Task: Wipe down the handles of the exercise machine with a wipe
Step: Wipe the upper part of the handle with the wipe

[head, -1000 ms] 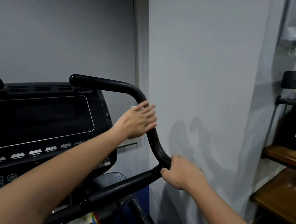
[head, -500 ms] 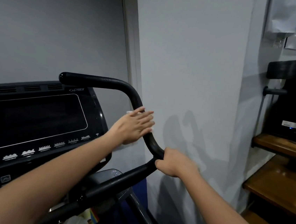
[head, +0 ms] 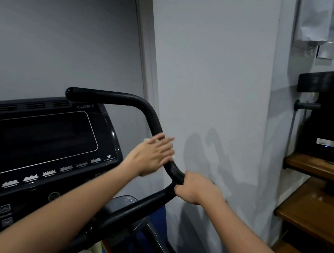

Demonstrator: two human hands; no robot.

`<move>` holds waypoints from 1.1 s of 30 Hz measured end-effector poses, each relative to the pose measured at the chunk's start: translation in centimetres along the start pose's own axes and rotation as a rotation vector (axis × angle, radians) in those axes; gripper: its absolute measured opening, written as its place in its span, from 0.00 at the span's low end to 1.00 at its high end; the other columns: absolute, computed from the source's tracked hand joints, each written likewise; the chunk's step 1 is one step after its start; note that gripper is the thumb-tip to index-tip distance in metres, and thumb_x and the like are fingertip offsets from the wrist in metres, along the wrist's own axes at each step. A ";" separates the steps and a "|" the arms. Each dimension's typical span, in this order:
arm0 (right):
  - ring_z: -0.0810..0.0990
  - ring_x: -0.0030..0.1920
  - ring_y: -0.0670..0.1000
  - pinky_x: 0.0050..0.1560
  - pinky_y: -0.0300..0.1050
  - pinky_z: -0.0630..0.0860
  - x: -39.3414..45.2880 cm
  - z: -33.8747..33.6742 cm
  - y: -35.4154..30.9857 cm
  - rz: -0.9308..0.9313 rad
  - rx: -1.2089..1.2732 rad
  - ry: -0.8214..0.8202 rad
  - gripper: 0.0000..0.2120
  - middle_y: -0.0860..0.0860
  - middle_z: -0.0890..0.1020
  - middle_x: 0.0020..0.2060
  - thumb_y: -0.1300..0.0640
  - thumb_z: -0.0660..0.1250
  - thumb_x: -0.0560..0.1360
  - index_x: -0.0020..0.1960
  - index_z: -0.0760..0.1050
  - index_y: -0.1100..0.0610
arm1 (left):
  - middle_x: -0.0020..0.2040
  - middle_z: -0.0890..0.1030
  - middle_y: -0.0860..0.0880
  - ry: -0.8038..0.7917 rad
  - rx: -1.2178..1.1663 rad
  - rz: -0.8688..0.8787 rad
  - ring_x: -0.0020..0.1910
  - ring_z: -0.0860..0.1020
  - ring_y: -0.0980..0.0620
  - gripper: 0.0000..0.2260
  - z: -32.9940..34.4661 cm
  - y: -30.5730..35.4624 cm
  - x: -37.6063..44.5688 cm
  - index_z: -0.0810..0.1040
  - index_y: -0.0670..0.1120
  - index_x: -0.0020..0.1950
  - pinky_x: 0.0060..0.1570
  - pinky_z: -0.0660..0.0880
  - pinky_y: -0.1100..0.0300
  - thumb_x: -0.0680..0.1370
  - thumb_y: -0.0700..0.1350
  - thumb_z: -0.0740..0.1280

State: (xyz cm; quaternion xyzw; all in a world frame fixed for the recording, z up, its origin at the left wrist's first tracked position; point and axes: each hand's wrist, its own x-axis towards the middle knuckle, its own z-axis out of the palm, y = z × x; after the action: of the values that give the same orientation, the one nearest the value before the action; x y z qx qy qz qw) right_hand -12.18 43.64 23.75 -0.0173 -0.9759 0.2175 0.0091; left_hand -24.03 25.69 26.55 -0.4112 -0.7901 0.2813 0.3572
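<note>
Grey wall [head: 218, 80] fills most of my view, with wooden shelves [head: 318, 169] off to the right. Below and left of that sits the exercise machine's console [head: 36, 143], its screen dark.

Next in size is the handle [head: 148, 116], a black padded bar. It starts as a level stretch above the console, bends at the right, then runs down and toward me to a second bend, where a lower bar [head: 132, 209] leads back down to the left.

My right hand [head: 194, 189] is closed in a fist around that second bend, gripping the bar itself.

My left hand [head: 154, 156] lies on the sloping stretch just above the right, fingers out nearly flat and pressed against the bar, blurred by motion. A white wipe [head: 172, 157] peeks out at the fingertips and above the knuckles, pinned between palm and bar; most of it is hidden.

What the next stroke turns on, as I judge it: the sloping section's long axis runs up and away from me, leaning left toward the upper bend. The left hand is the nearer one to the length above it and the level stretch beyond, so it would slide along that line while the right steadies the bar.
</note>
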 end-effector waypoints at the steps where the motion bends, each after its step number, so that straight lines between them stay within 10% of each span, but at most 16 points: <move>1: 0.77 0.41 0.53 0.37 0.45 0.71 0.1 0.0 0.0 0.002 0.005 -0.005 0.14 0.49 0.75 0.40 0.47 0.62 0.73 0.53 0.69 0.54 | 0.69 0.79 0.46 -0.011 0.021 -0.045 0.79 0.64 0.47 0.27 -0.6 -1.7 0.8 0.80 0.46 0.66 0.80 0.42 0.48 0.87 0.54 0.45; 6: 0.77 0.41 0.53 0.40 0.46 0.72 0.0 0.0 0.1 0.001 -0.007 0.009 0.13 0.48 0.74 0.40 0.46 0.63 0.74 0.52 0.68 0.54 | 0.61 0.81 0.44 -0.056 0.076 -0.225 0.75 0.69 0.43 0.24 -2.2 -5.0 3.0 0.81 0.43 0.58 0.80 0.51 0.46 0.86 0.51 0.47; 11: 0.76 0.40 0.53 0.38 0.45 0.71 -0.3 0.0 -0.1 0.000 -0.022 0.031 0.13 0.48 0.73 0.39 0.47 0.63 0.74 0.52 0.68 0.54 | 0.42 0.82 0.45 -0.124 0.017 -0.049 0.46 0.76 0.43 0.23 -0.9 1.1 3.6 0.81 0.45 0.43 0.70 0.63 0.47 0.83 0.47 0.48; 16: 0.74 0.37 0.51 0.37 0.45 0.70 -0.2 0.1 0.0 -0.008 -0.012 0.024 0.12 0.48 0.73 0.38 0.48 0.63 0.74 0.52 0.68 0.54 | 0.39 0.83 0.48 -0.341 0.141 -0.008 0.39 0.73 0.48 0.19 -1.8 0.9 5.5 0.78 0.49 0.37 0.36 0.61 0.54 0.83 0.46 0.53; 22: 0.76 0.44 0.56 0.43 0.47 0.73 0.0 0.1 0.1 -0.025 -0.020 0.021 0.14 0.50 0.73 0.42 0.47 0.63 0.74 0.53 0.66 0.54 | 0.53 0.83 0.48 -0.555 0.156 -0.369 0.53 0.79 0.43 0.12 -4.2 -3.3 9.7 0.77 0.47 0.59 0.54 0.67 0.47 0.83 0.48 0.56; 28: 0.75 0.40 0.53 0.40 0.46 0.71 -0.4 0.0 -0.2 -0.019 -0.045 0.045 0.12 0.48 0.72 0.38 0.48 0.62 0.74 0.53 0.67 0.54 | 0.41 0.68 0.49 -0.325 0.039 -0.077 0.42 0.65 0.48 0.22 -2.3 0.1 5.5 0.81 0.47 0.44 0.47 0.67 0.50 0.85 0.50 0.50; 33: 0.75 0.39 0.51 0.39 0.45 0.72 -0.5 0.0 -0.3 -0.014 -0.034 0.044 0.13 0.48 0.73 0.39 0.48 0.62 0.74 0.53 0.67 0.53 | 0.41 0.82 0.48 -0.224 -0.030 -0.021 0.43 0.77 0.45 0.19 -2.7 -4.9 6.1 0.78 0.47 0.41 0.54 0.72 0.51 0.84 0.50 0.53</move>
State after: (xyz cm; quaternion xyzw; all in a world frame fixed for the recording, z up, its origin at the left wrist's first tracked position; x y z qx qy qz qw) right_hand -11.72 43.36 23.85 -0.0154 -0.9791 0.2003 0.0318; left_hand -26.52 28.88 33.79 -0.3743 -0.8334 0.3098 0.2634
